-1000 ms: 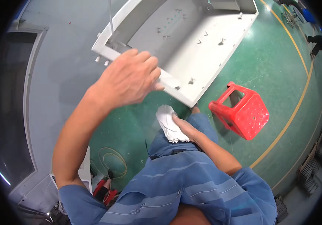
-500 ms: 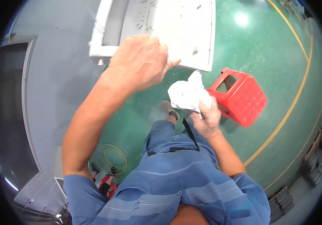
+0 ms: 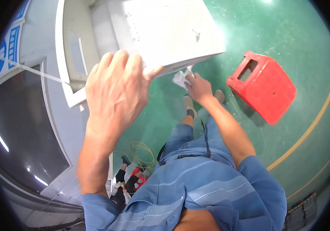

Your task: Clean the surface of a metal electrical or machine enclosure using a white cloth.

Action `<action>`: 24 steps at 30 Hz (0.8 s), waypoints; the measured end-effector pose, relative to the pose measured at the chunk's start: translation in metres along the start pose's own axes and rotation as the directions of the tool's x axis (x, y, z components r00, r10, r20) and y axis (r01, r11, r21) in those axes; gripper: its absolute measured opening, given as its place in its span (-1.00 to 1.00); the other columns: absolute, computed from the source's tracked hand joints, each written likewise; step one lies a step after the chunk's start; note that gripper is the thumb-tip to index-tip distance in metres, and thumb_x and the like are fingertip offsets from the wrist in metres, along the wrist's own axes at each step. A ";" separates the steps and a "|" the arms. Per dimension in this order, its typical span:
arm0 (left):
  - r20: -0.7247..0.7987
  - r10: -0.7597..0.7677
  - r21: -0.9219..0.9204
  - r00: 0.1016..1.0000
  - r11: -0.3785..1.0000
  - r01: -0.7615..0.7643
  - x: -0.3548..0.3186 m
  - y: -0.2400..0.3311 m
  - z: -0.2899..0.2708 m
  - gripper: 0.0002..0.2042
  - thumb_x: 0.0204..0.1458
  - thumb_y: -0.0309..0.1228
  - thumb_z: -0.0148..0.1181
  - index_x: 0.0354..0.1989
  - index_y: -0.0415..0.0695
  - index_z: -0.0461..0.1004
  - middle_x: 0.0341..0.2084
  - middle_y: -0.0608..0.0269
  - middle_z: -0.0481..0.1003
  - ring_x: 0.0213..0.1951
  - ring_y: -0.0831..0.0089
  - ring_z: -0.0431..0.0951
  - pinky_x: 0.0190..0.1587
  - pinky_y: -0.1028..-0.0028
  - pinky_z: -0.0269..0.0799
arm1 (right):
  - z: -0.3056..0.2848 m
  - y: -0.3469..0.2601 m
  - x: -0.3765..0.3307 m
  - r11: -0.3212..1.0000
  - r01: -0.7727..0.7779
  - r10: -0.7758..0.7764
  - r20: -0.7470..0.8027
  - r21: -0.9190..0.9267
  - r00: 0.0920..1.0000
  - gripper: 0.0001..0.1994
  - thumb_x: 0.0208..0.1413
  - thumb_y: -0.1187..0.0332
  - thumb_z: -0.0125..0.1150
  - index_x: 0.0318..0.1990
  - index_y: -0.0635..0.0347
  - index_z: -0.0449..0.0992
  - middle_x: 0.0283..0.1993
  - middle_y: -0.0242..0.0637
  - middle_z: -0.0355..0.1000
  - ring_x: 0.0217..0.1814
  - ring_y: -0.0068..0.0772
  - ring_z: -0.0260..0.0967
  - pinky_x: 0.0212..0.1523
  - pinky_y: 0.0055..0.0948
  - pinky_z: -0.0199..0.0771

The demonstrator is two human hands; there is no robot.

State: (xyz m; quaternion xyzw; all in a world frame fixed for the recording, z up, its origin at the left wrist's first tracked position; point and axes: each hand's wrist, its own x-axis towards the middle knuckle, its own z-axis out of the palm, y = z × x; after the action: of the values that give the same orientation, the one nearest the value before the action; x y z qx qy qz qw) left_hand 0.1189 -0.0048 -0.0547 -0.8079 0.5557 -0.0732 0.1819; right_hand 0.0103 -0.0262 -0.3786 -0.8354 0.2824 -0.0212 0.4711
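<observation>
A large white metal cabinet (image 3: pixel 172 30) with small studs on its inner panel stands before me at the top of the view. My left hand (image 3: pixel 117 88) grips its near edge, fingers bent over the rim and thumb lying along the edge. Lower and to the right, my right hand (image 3: pixel 200 88) pinches a crumpled white cloth (image 3: pixel 180 79) just under the cabinet's near side. Whether the cloth touches the cabinet, I cannot tell.
A red plastic stool (image 3: pixel 269 90) lies tipped over on the green floor to the right. A coiled pale hose (image 3: pixel 142 153) lies by my left elbow, where another person (image 3: pixel 123 184) sits. Along the left runs a grey wall with a dark window (image 3: pixel 22 127).
My left hand has come nearer and now bends over the cabinet's edge. My right hand has carried the cloth forward, toward the cabinet's near side. The view has shifted left.
</observation>
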 end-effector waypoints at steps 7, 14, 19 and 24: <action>-0.030 -0.154 -0.039 0.988 0.987 0.153 -0.006 0.043 0.004 -0.71 0.22 -0.15 0.05 -0.34 -0.14 0.47 -0.54 0.20 0.45 -0.45 0.22 0.46 -0.39 0.29 0.29 | -0.095 -0.043 -0.078 0.633 -0.051 0.451 -0.315 0.772 0.835 -0.66 0.25 0.23 0.13 0.02 0.32 0.41 -0.23 -0.05 0.49 -0.18 -0.21 0.47 -0.13 -0.36 0.43; -0.044 -0.237 -0.039 0.970 0.971 0.236 -0.003 0.055 0.000 -0.65 0.19 -0.14 0.10 -0.51 -0.16 0.41 -0.64 0.16 0.44 -0.53 0.14 0.48 -0.45 0.21 0.30 | -0.103 -0.126 -0.045 0.912 0.385 -0.091 -0.842 0.145 0.532 -0.45 0.05 0.33 0.27 0.22 0.28 0.36 -0.30 -0.08 0.36 -0.56 -0.26 0.36 -0.56 -0.36 0.41; -0.084 -0.182 -0.025 0.980 0.983 0.180 -0.020 0.050 0.006 -0.60 0.12 -0.04 0.17 -0.48 -0.18 0.43 -0.65 0.14 0.46 -0.54 0.11 0.49 -0.48 0.21 0.29 | -0.030 -0.109 -0.016 0.949 0.188 0.130 -0.857 0.254 0.499 -0.54 0.07 0.33 0.19 0.14 0.27 0.38 -0.21 0.00 0.36 -0.46 -0.09 0.44 -0.58 -0.26 0.43; -0.004 -0.263 -0.001 0.965 0.965 0.263 -0.025 0.046 0.017 -0.63 0.07 -0.06 0.22 -0.43 -0.19 0.48 -0.63 0.13 0.48 -0.52 0.11 0.50 -0.46 0.23 0.30 | 0.037 -0.084 -0.016 0.852 -0.157 0.416 -0.464 0.499 0.782 -0.67 0.14 0.27 0.07 -0.03 0.31 0.47 -0.14 0.11 0.42 -0.29 0.10 0.50 -0.38 -0.06 0.49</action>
State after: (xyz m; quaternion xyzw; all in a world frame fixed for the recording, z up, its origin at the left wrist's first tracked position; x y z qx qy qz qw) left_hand 0.0748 0.0072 -0.0857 -0.8744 0.4439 -0.0985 0.1693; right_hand 0.0461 0.0437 -0.3283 -0.6113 0.5217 -0.2515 0.5394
